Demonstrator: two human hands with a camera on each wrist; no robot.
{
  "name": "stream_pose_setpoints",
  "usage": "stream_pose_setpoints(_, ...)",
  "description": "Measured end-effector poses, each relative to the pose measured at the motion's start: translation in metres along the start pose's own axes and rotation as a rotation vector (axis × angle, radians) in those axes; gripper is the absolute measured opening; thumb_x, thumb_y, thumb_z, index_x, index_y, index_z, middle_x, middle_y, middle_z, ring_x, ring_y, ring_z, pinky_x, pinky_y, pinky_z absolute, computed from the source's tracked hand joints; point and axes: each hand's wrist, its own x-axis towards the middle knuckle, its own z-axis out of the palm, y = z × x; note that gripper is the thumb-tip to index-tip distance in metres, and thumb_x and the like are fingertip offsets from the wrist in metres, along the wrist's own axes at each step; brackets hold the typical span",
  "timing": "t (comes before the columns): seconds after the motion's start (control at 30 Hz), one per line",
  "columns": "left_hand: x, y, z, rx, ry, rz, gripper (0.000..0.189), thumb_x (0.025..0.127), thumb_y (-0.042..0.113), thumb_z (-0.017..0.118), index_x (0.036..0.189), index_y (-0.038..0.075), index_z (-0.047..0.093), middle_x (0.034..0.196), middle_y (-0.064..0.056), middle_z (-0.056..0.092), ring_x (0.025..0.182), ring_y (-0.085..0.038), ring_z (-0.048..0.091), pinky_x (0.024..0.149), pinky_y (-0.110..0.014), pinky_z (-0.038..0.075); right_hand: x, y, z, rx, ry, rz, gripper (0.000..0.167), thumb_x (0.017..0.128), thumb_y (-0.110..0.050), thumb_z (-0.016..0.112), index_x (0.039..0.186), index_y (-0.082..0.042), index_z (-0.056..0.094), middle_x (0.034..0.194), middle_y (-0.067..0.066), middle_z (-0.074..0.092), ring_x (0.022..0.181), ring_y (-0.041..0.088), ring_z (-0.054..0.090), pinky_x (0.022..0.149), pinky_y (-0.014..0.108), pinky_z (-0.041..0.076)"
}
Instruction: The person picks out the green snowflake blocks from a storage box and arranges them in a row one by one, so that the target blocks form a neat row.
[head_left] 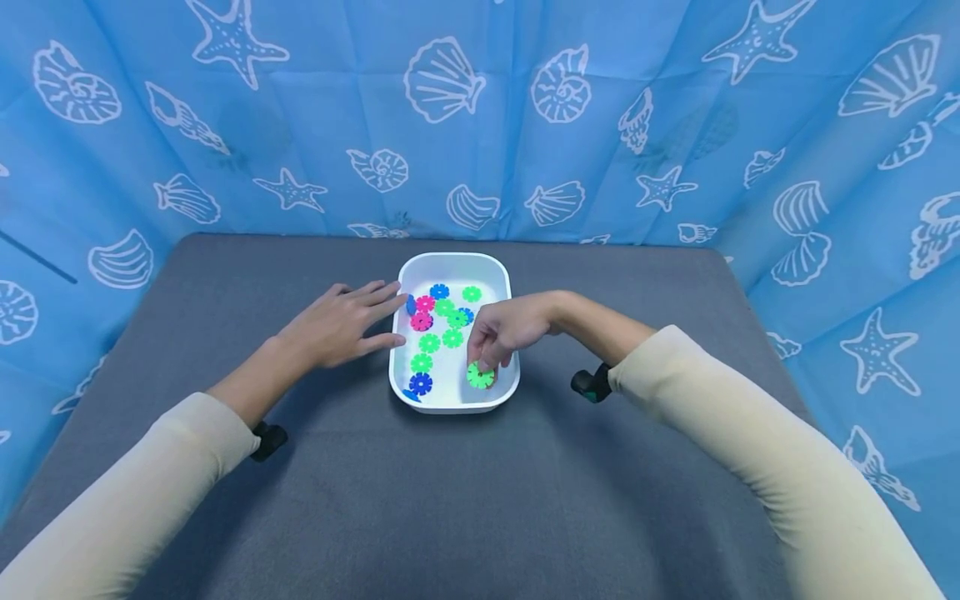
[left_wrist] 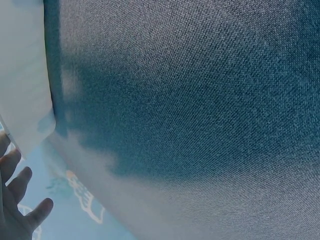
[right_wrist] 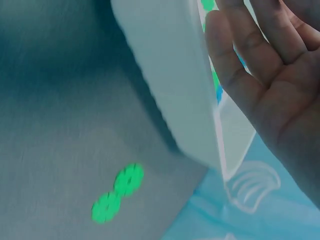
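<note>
A white rectangular tray (head_left: 453, 408) holds several notched plastic discs in green, blue and pink. My right hand (head_left: 513, 325) reaches over its right side, pinching a green notched disc (head_left: 480, 376) near the front right corner. In the right wrist view, the right hand (right_wrist: 280, 70) has its fingers bent over the rim, and their tips are out of frame. Along the tray's left rim, my left hand (head_left: 345, 323) lies with fingers extended and spread, the tips at the rim. The left wrist view catches those spread fingers (left_wrist: 19, 185) at its edge.
Two green discs (right_wrist: 117, 192), touching or joined, lie on the grey table cloth (right_wrist: 60, 150) beside the tray; the head view does not show them. A blue shell-patterned curtain (head_left: 480, 125) hangs behind the table. Black wrist cameras (head_left: 591, 385) sit under both forearms.
</note>
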Motion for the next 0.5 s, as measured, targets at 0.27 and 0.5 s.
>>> stream_pose_setpoints(0.27,0.000,0.000,0.001,0.002,0.008,0.002,0.077,0.096,0.061,0.052,0.155,0.015,0.036,0.161,-0.011,0.030,0.147,-0.034,0.029,0.109,-0.064,0.031,-0.034,0.021,-0.018,0.105,0.078,0.049,0.015,0.101,-0.012,0.058,0.110,-0.004,0.067,0.096,0.011,0.075,0.097,0.024,0.067,0.093,0.045,0.050)
stream_pose_setpoints(0.5,0.001,-0.001,0.001,0.004,0.004,0.000,0.078,0.096,0.062,0.052,0.156,0.015,0.035,0.161,-0.011,0.029,0.147,-0.034,0.028,0.109,-0.065,0.031,-0.060,0.048,-0.031,0.131,0.226,0.109,0.017,0.103,-0.014,0.055,0.112,-0.002,0.064,0.102,0.012,0.074,0.100,0.024,0.069,0.090,0.040,0.052)
